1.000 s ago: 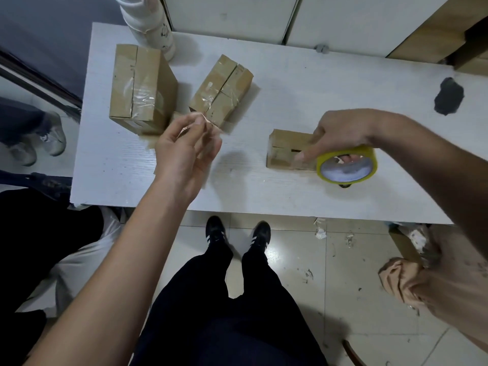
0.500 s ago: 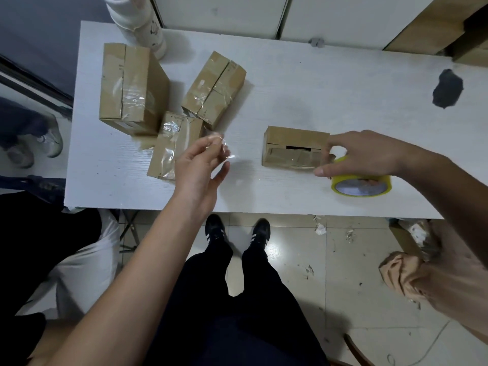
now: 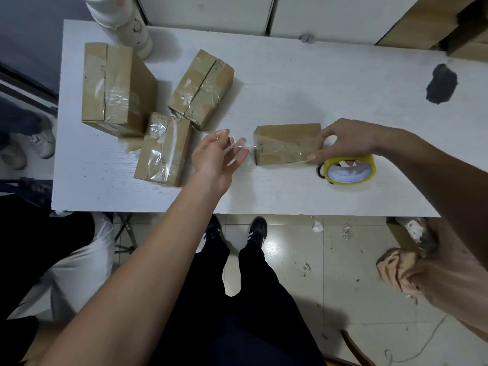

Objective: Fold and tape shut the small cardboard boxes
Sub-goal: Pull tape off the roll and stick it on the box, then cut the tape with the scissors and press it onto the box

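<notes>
1. Cardboard box (image 3: pixel 287 143) is lying on the white table (image 3: pixel 290 83), near its front edge, with clear tape (image 3: pixel 280 149) running along the side that is facing the person
2. Right hand (image 3: pixel 348 141) is reaching to the box's right end, thumb and forefinger curling round that end and pressing the tape down
3. Tape roll (image 3: pixel 348 170), yellow, is lying just right of the box, partly under the right hand
4. Left hand (image 3: pixel 219 157) is hovering just left of the box, fingers loosely spread, thumb and forefinger pinching the free end of the tape
5. Three taped boxes are sitting left of the box: one (image 3: pixel 163 149) beyond the left hand, one (image 3: pixel 202 88) further back, the largest (image 3: pixel 116 88) furthest left
6. White cylinder (image 3: pixel 124 25) is standing at the table's back left corner
</notes>
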A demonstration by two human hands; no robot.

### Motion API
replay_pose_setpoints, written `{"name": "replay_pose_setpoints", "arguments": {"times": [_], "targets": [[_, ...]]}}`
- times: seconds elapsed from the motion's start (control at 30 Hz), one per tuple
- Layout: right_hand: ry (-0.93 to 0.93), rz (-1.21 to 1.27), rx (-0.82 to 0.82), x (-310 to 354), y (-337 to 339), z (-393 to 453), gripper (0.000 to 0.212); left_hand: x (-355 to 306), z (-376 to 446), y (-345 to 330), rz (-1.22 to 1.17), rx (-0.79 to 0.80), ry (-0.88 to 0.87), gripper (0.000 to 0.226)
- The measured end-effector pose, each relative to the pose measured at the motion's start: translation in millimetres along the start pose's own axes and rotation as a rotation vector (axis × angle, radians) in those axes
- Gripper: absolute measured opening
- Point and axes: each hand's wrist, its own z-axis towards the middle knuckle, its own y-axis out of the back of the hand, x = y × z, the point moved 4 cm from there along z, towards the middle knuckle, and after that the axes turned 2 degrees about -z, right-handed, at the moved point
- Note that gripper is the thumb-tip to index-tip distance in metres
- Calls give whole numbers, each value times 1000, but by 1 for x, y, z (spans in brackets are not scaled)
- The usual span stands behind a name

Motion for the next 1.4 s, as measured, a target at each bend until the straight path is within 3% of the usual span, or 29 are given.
{"name": "replay_pose_setpoints", "arguments": {"times": [0.33,0.53,0.83,0.93,1.13,1.33,1.4], "targets": [[-130,-100,70,13,15,24,70,16,13,16,41,-208,-29,14],[-135,-195,178,29,30,14,65,19,11,12,-46,-215,-36,14],[-49,-225,120,35,55,-13,48,20,-2,1,-87,-206,-44,19],[-34,-213,50,28,45,-7,36,26,-5,-2,-133,-237,-12,13],[22,-246,-183,25,57,-23,44,20,-14,-6,-117,-262,-92,10],[149,-206,-10,29,30,-31,32,20,-24,0,-134,-299,-129,10],[158,-190,13,24,23,-22,43,22,-25,0,-161,-286,-109,14]]}}
